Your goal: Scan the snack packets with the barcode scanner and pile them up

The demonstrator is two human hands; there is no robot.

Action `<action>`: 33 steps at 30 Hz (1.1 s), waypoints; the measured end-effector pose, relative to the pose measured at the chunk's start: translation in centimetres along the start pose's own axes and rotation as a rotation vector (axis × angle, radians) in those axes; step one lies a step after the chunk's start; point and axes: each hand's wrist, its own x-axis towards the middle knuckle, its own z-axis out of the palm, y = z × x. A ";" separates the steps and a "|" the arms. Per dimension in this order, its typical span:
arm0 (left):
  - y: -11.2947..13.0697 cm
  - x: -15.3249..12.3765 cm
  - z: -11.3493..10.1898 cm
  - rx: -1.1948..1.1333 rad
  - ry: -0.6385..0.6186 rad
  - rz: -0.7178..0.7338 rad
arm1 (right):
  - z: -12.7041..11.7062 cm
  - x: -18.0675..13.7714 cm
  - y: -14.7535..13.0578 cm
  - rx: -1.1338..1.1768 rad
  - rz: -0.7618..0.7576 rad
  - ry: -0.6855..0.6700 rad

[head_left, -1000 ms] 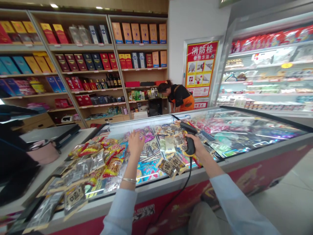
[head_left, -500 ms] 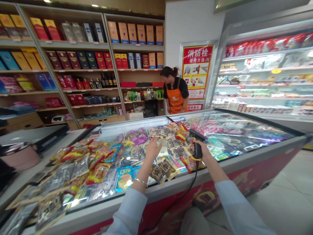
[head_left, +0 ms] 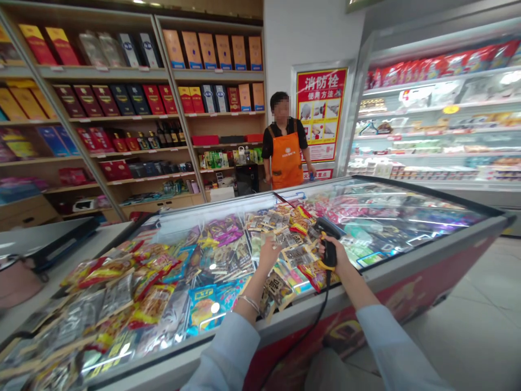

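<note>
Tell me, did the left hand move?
Yes. The left hand slid right, away from the purple packets and nearer the scanner that the right hand holds.

Wearer's kit: pale blue long-sleeved top, left sleeve [head_left: 228, 353] and right sleeve [head_left: 396, 347] loose and plain with cuffs ending just short of the wrists, thin silver bangle [head_left: 249, 302] on the left wrist, left hand [head_left: 269, 252] and right hand [head_left: 337, 262] bare, grey-beige trousers [head_left: 337, 372] showing at the near edge between the arms.

The scanner [head_left: 329, 248] is black with a yellow ring. The sleeves [head_left: 228, 353] are pale blue. The packets [head_left: 222, 231] are red, yellow, blue, purple and silver. The freezer front [head_left: 411, 301] is red, the apron [head_left: 286, 160] orange.
</note>
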 end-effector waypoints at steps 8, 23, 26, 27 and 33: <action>1.9 1.7 0.7 0.122 0.047 -0.089 | -0.5 0.4 0.2 -0.021 -0.004 0.017; 3.4 1.8 2.0 0.245 0.024 -0.140 | 1.0 -0.7 -0.4 0.016 -0.021 0.034; 3.6 1.6 1.8 0.200 -0.002 -0.120 | 0.9 -0.6 -0.3 0.045 0.002 0.046; 3.6 1.5 1.7 0.188 -0.004 -0.105 | 0.8 -0.5 -0.3 0.044 0.018 0.050; 3.7 0.8 -1.1 0.113 0.010 -0.043 | 1.4 -0.5 -0.6 0.029 0.053 0.072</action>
